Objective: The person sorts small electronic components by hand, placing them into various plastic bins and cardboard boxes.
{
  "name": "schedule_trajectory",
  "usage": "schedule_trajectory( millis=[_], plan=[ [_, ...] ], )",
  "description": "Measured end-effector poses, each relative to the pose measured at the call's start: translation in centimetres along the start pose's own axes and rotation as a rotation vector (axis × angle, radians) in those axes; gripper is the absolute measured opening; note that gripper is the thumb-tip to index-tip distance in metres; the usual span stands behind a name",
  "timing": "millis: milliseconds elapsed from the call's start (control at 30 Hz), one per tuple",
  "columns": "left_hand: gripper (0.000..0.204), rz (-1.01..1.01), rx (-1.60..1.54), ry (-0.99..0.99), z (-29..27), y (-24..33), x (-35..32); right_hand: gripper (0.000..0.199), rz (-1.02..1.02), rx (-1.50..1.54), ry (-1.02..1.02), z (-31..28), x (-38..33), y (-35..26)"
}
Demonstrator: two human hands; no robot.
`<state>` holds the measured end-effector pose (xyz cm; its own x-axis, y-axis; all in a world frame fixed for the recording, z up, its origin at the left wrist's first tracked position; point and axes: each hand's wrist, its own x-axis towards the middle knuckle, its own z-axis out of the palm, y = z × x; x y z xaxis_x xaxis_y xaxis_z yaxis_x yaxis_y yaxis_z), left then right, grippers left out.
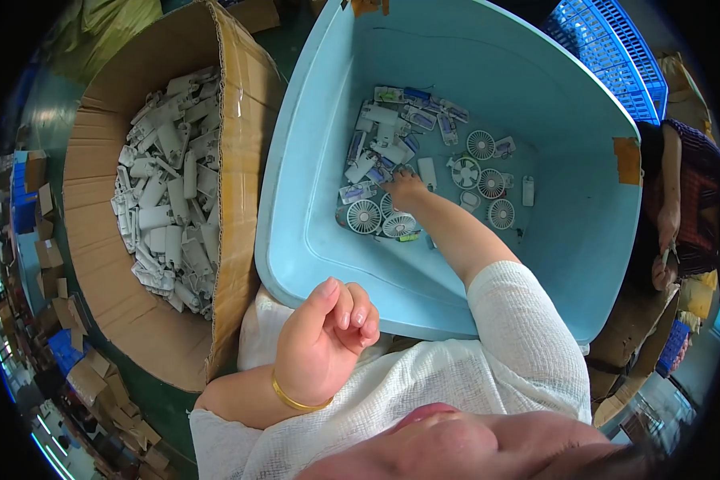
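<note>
My right hand [408, 190] reaches down into a large light-blue plastic bin [320, 272], its fingers spread over a heap of small handheld fan parts. White casings [426, 173] lie beside it, some with purple-blue pieces in them. Close below the hand are round fan grilles [364, 216]; to its right lie a fan head with bare blades [465, 172] and more round grilles [481, 145]. My left hand [320, 328], with a gold bangle at the wrist, is raised in front of the bin's near rim. Its fingers are curled in, and nothing shows in them.
Left of the bin stands a cardboard box [240, 160] holding a pile of white plastic casings [172, 192]. Blue plastic crates [608, 56] rise behind the bin's far right corner. At the right, another person's hand [666, 268] is near the bin's side.
</note>
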<state>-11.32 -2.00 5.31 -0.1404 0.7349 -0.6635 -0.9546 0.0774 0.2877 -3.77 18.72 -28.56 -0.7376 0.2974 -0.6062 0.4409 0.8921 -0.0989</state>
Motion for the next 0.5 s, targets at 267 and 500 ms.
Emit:
schedule_trajectory(
  millis=[267,500],
  plan=[
    [0.033,-0.012,-0.031,-0.047,-0.4,-0.1,-0.1,0.032,0.116,0.198,0.023,1.2,0.2,0.8],
    [0.034,-0.026,-0.084,-0.092,-0.5,-0.3,-0.7,0.028,0.206,0.249,-0.029,-0.7,-2.1,2.5]
  ],
)
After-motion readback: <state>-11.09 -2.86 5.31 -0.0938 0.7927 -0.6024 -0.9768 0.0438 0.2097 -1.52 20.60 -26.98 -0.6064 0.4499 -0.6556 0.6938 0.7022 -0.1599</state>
